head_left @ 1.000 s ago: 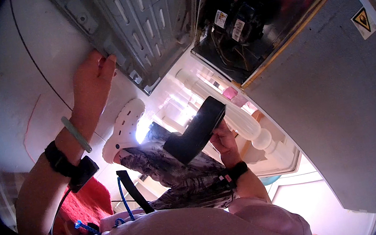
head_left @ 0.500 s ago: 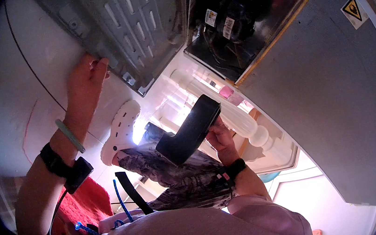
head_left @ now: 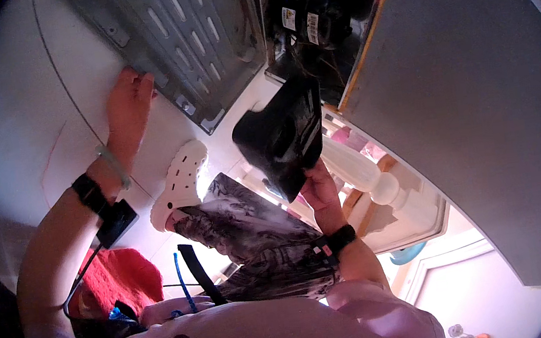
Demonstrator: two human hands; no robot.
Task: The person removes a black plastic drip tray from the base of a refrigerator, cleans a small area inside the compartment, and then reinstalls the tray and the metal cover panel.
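My right hand [head_left: 319,189] grips the lower end of a black plastic, L-shaped hollow part [head_left: 282,137], held tilted above my leg. Its glossy, recessed side shows, and some of my fingers are hidden behind it. At the upper left, the fingers of my left hand [head_left: 131,104] are curled at the edge of a grey slotted metal panel [head_left: 202,49]. Just beyond the black part lies the opening of an appliance compartment [head_left: 323,24], dark inside, with a black rounded unit, labels and thin wires.
A grey appliance side [head_left: 459,112] with a warning sticker fills the right. Below it stand a pale turned furniture leg [head_left: 359,175] and a blue-green curved thing [head_left: 408,254]. My white clog [head_left: 181,180] rests on the pale floor, near a red cloth [head_left: 122,282]. A cable [head_left: 64,79] runs at left.
My right hand has raised the black part toward the compartment and turned it, so its hollow side now shows. My left hand stays at the panel edge. The view has shifted slightly.
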